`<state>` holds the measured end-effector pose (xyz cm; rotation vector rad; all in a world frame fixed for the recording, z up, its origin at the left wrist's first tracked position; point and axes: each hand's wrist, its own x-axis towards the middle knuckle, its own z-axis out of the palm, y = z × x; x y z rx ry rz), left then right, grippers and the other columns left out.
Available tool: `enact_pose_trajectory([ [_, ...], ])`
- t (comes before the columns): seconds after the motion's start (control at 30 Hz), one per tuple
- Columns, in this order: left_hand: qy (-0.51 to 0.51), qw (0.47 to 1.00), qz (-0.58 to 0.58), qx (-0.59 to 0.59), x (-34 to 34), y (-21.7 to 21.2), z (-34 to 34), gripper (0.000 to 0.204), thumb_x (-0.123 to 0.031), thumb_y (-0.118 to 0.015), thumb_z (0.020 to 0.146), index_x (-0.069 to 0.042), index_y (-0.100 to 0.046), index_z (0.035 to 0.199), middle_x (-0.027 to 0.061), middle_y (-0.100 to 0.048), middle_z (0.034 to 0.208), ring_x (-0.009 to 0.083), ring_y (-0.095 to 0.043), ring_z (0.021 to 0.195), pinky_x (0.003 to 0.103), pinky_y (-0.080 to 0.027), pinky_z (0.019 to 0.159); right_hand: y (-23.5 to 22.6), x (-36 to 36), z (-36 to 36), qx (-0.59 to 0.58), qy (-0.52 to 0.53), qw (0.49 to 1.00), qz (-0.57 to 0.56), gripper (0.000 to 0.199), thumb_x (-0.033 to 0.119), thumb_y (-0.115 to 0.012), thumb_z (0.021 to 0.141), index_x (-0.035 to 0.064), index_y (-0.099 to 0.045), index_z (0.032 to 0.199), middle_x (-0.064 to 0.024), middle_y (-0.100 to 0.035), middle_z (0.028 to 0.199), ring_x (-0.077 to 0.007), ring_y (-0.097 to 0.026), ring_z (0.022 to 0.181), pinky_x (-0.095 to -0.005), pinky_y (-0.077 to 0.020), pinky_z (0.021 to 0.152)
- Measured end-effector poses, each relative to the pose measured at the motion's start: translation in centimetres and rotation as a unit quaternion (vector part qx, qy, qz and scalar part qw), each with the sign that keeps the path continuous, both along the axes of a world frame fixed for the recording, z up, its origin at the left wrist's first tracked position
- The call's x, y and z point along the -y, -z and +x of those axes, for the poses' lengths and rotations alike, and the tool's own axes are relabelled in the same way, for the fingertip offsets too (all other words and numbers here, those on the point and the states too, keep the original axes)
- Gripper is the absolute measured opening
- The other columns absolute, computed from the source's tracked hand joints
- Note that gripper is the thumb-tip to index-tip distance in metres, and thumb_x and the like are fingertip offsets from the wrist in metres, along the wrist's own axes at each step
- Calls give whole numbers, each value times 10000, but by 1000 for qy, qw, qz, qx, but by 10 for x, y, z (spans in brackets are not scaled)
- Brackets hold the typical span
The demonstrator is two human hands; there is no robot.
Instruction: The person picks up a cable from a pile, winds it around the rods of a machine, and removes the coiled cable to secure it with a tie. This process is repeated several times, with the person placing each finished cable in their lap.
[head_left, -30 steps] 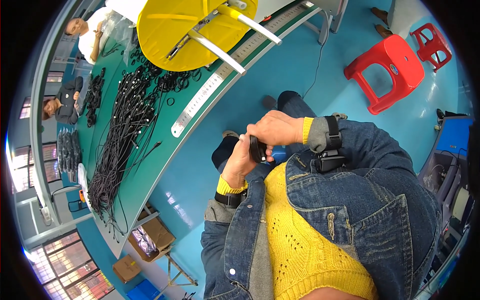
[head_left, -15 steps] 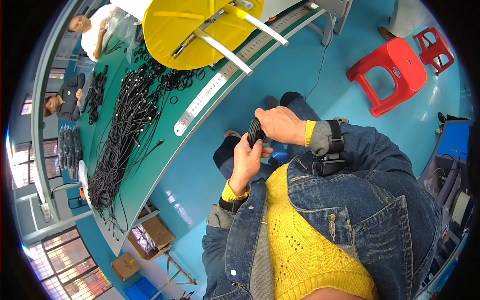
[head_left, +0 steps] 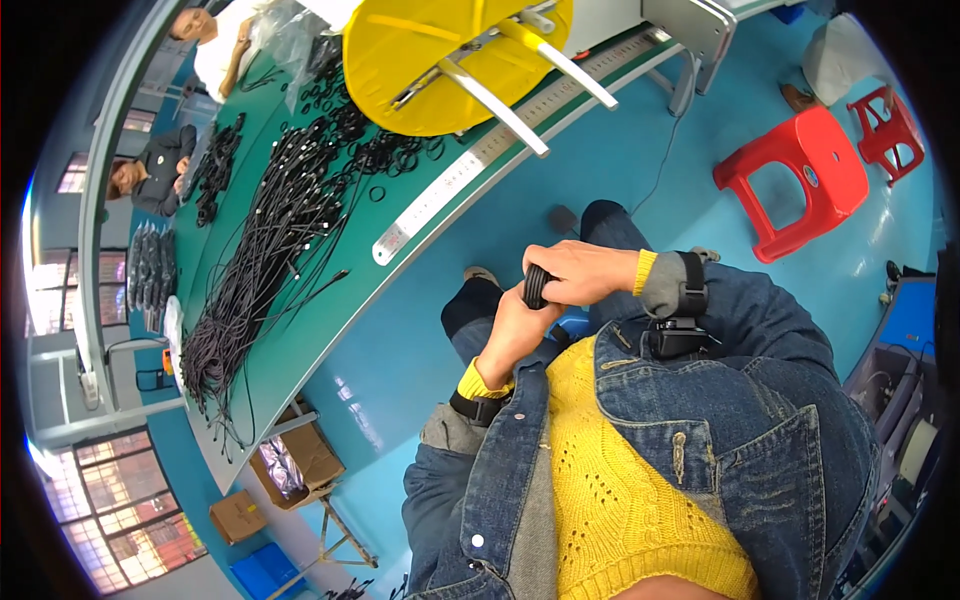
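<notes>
black cable coil (head_left: 536, 287): frame centre, between left hand (head_left: 517, 328) and right hand (head_left: 585, 272) | long axis: roughly upright | hands: both gripping it, neither nearer

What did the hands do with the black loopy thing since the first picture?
They turned the black cable coil: before, it poked out below the right hand; now it shows higher, between the right hand and left hand. The view slid rightward, so the camera probably moved. Neither hand let go. The cable pile and yellow stool stayed put.
</notes>
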<state>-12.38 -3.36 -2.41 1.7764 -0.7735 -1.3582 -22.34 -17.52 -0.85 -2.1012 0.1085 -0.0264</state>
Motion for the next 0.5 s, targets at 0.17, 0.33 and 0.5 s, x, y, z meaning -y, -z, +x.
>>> enact_pose_trajectory([
  [0.17,15,956,-141,255,1,4,-8,229,-155,-676,729,14,-582,852,49,-603,679,180,-583,593,338,-472,548,-6,-10,0,-11,25,1000,8,299,264,-476,812,-29,-493,868,-225,-574,700,-401,-551,637,-450,-418,599],
  [0.33,20,953,-103,286,-1,4,-7,256,-170,-670,729,25,-592,876,86,-627,694,169,-590,597,326,-469,549,22,-28,13,96,151,981,-70,315,296,-488,823,-15,-498,776,-165,-507,563,-344,-523,538,-411,-397,535],
  [0.5,83,992,86,41,0,-14,14,298,-230,-607,810,12,-570,980,82,-620,752,173,-584,648,312,-461,537,18,-15,18,-3,126,991,44,421,326,-415,876,-23,-494,654,-186,-525,570,-345,-535,542,-418,-405,553],
])
